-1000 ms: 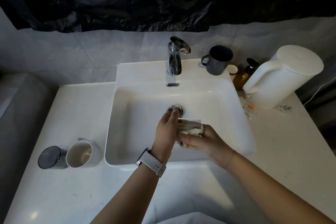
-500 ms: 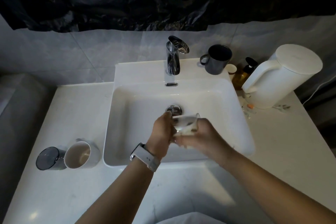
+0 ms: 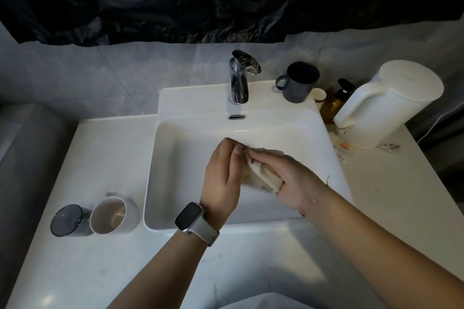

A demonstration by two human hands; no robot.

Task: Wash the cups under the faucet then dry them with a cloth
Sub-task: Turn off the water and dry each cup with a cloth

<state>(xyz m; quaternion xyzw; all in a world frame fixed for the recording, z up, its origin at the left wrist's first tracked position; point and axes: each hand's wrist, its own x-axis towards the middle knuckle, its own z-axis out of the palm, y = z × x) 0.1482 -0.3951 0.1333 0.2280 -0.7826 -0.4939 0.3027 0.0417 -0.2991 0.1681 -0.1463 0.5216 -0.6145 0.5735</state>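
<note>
Over the sink (image 3: 175, 158) I seem to be drying: my right hand (image 3: 292, 178) grips the cloth (image 3: 261, 178) wrapped around a mostly hidden cup, my left hand (image 3: 222, 178) curls against it, and next I'd turn it inside the cloth.

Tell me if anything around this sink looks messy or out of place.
Small scraps and an orange bit litter the counter beside the white kettle, right of the sink. Otherwise nothing stands out.
</note>
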